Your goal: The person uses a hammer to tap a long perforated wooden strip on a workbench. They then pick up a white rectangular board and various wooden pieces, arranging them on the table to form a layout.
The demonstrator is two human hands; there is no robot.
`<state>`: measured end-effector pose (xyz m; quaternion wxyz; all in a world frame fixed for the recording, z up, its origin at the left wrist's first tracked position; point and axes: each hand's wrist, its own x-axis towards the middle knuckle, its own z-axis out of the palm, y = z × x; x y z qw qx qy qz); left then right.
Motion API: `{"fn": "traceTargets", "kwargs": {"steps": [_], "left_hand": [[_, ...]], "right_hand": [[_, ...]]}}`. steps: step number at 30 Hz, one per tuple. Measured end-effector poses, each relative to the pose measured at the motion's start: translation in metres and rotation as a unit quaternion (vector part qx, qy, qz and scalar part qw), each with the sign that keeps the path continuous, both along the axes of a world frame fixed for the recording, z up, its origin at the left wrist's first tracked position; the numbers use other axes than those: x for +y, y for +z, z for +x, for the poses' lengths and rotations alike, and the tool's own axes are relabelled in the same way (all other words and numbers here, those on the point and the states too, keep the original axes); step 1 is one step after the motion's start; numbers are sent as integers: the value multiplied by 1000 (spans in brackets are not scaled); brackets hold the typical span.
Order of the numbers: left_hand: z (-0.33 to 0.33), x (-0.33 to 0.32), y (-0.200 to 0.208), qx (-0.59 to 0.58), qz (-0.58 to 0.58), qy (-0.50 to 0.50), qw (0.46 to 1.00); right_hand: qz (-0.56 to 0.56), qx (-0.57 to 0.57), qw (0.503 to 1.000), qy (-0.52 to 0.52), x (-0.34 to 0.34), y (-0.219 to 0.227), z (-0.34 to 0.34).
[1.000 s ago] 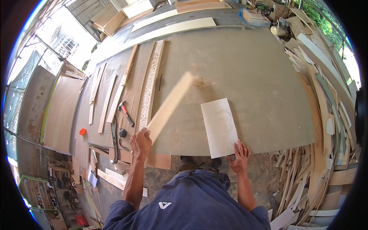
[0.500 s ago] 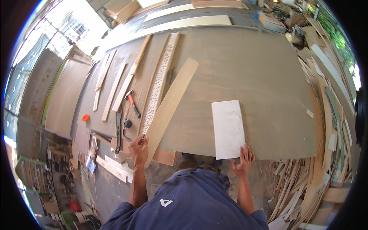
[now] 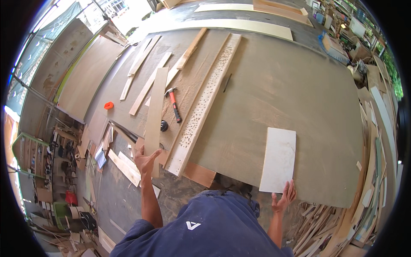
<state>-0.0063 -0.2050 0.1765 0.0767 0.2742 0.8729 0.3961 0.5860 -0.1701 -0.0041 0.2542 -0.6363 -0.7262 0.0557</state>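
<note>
My left hand point(image 3: 147, 162) is at the table's near left edge, its thumb and fingers around the lower part of a long thin wooden board point(image 3: 156, 107). This board slants away over other strips, left of a claw hammer point(image 3: 173, 106) with a red and black handle. A black tape measure point(image 3: 164, 125) is beside the board, partly covered by it. My right hand point(image 3: 284, 198) touches the near right corner of a white rectangular panel point(image 3: 280, 158), fingers stretched and thumb apart. Between my hands lies a long pale strip full of small holes point(image 3: 197, 122).
Several wooden strips point(image 3: 150, 83) lie among sawdust at the left of the brown table point(image 3: 312, 98). Nearby is an orange-red object point(image 3: 108, 105). Scrap wood point(image 3: 319, 227) piles up at the right, and sheets point(image 3: 90, 77) lean at the left. A dark thin object point(image 3: 227, 82) lies beside the holed strip.
The wooden board has moved left in my left hand, from the right side of the holed strip to beside the hammer. The view has shifted. My right hand stays at the white panel's corner.
</note>
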Motion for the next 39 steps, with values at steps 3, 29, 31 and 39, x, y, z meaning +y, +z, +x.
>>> {"fn": "traceTargets", "kwargs": {"steps": [3, 29, 31, 39], "left_hand": [[-43, -6, -26, 69, -60, -11, 996], [-327, 274, -154, 187, -259, -110, 941], [-333, 284, -153, 158, -310, -126, 929], [-338, 282, -75, 74, -283, -191, 937]], "right_hand": [[-6, 14, 1000, -12, 2, 1, -11], [-241, -54, 929, -274, 42, 28, -78], [-269, -40, 918, -288, 52, 36, -88], [-289, -37, 892, -345, 46, 48, -97]]}}
